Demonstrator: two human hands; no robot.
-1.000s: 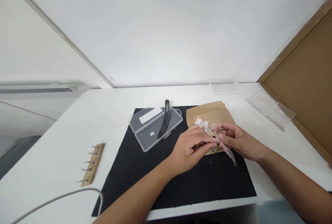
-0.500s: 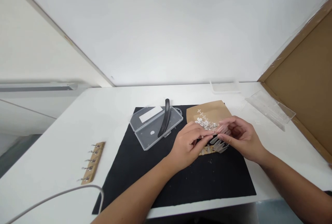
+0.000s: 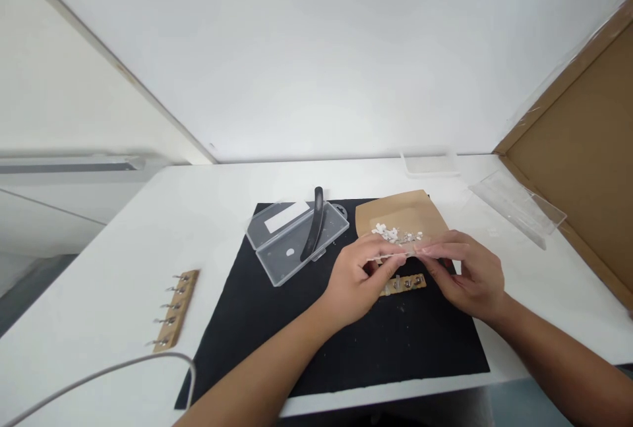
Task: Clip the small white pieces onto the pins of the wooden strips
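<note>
My left hand and my right hand meet over the black mat, fingertips pinched together on a small clear plastic strip held level between them. Just beneath the hands lies a short wooden strip with metal pegs. Behind the fingers a brown paper sheet carries a pile of small white bits.
An open clear plastic case with a black curved handle lies on the mat's far left. A second wooden peg strip and a grey cable sit on the white table at left. Clear plastic lids and a cardboard board stand right.
The clear piece hung down from my right hand a second ago; now both hands hold it level by its ends. My right hand turned palm down, uncovering the wooden peg strip.
</note>
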